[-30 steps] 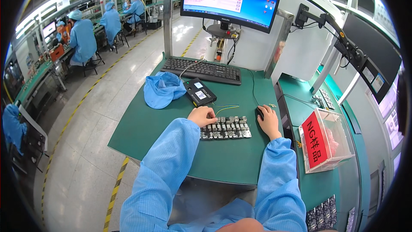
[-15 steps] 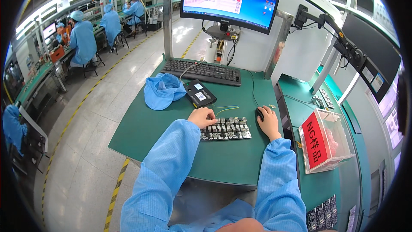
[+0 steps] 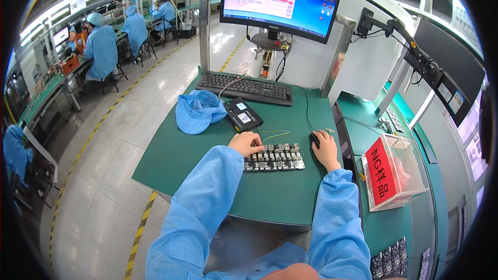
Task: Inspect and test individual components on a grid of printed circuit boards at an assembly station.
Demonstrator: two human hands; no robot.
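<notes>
My left hand (image 3: 246,144) is at the upper left corner of a panel of small circuit boards (image 3: 275,162), which lies flat on the green tabletop (image 3: 202,150). Its fingers are drawn together in a pinch at the panel's edge; what is between them is hidden. Thin yellow and green wires (image 3: 279,131) loop from a black box with white labels (image 3: 244,115) down toward that hand. My right hand (image 3: 326,150) rests over a black computer mouse (image 3: 314,139), right of the panel, fingers curved round it.
Behind the box lies a black keyboard (image 3: 249,88) under a lit monitor (image 3: 280,0). A blue cloth cap (image 3: 199,111) sits left of the box. On the right bench stands a clear bin with a red label (image 3: 397,173). Several people in blue work at benches far left.
The whole view has shifted very slightly. Both hands stay where they were, the left at the panel and the right on the mouse.
</notes>
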